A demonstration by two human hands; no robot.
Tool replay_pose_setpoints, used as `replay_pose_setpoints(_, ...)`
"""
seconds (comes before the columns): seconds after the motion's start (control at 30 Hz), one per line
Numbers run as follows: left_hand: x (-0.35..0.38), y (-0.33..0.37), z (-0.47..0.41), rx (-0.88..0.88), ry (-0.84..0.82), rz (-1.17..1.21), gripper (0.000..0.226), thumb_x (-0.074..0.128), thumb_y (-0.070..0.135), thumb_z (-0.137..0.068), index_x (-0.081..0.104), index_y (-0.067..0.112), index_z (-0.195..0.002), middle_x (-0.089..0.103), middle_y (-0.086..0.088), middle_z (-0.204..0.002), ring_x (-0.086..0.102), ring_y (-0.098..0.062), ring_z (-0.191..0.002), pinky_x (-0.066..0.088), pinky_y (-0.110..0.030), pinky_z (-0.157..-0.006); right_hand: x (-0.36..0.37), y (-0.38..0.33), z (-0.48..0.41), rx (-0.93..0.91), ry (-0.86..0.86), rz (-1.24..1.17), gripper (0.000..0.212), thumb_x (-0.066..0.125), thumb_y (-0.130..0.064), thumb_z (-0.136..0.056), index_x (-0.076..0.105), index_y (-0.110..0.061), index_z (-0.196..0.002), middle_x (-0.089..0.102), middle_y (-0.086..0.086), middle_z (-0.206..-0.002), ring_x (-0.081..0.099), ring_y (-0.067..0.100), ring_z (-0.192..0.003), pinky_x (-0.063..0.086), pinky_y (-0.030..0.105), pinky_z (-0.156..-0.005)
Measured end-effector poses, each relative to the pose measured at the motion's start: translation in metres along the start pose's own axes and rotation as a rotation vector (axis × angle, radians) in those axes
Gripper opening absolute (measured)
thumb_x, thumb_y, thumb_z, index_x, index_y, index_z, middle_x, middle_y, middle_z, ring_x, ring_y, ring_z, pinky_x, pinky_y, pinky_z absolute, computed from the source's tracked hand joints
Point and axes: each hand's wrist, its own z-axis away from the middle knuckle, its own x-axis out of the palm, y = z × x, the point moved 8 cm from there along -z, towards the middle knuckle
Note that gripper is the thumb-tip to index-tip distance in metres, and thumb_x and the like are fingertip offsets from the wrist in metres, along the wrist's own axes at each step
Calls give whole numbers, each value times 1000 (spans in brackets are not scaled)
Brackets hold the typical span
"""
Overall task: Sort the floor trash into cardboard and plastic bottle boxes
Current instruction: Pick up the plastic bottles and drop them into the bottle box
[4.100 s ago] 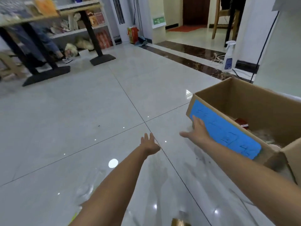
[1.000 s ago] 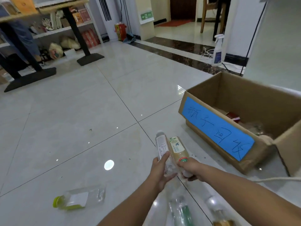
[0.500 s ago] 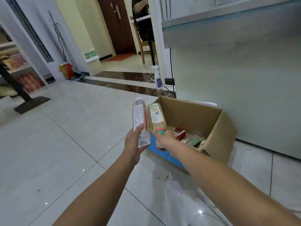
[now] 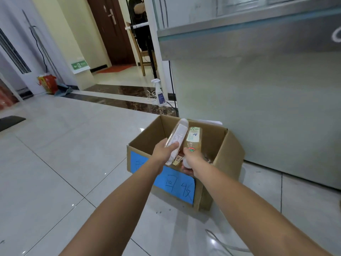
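Each hand grips one bottle over the open box (image 4: 228, 152) — the left hand (image 4: 163, 153) a white-labelled bottle (image 4: 177, 137), the right hand (image 4: 191, 160) an amber bottle (image 4: 192, 139). Both point away from the grips, tilted over the box. Some bottles seem binned already; these two aren't dropped yet.

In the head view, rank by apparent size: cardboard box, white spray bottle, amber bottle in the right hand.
1. Brown cardboard box with blue label
2. Amber plastic bottle in the right hand
3. White spray bottle; farther away, so true size is unsure.
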Motion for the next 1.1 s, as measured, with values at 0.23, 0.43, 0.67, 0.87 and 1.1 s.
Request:
replay_pose_setpoints(0.23,8,-28,-17,56,31,-705,67,33,48,-100,-2,29,-153,-12,-7,-161,-12,-28,-149,6,-47,-121,-7,7,-9,-70,83,648,84,24,-58,-97,1,1,-152,1,13,-161,1,29,-148,11,43,-119)
replay_pose_setpoints(0.43,-20,-67,-3,26,32,-964,65,25,51,-100,-5,27,-153,-11,-4,-162,-13,-26,-149,0,-48,-119,24,3,6,-364,11,806,80,24,-57,-98,-1,-6,-154,-7,9,-162,-10,23,-149,0,40,-120)
replay_pose_setpoints(0.67,-90,-148,58,-225,33,-1007,73,24,57,-98,-10,24,-153,-16,-4,-161,-14,-27,-148,-1,-48,-119,109,30,47,-833,-182,1245,78,28,-54,-99,-1,-6,-153,-10,8,-161,-13,21,-149,-6,36,-121)
replay_pose_setpoints(0.87,-112,-239,139,-399,-42,-1001,75,29,57,-97,-12,27,-153,-19,-5,-160,-17,-28,-148,-2,-48,-119,148,93,67,-902,-431,1508,84,35,-57,-96,0,-8,-154,-7,6,-162,-9,21,-150,1,38,-123)
replay_pose_setpoints(1.1,-51,-279,203,-116,-476,-1303,91,49,4,-92,-10,42,-150,-24,-4,-158,-21,-24,-147,-4,-44,-120,129,149,74,-868,-601,1755,88,36,-58,-95,-4,-6,-153,-12,9,-161,-11,21,-149,-1,36,-122)
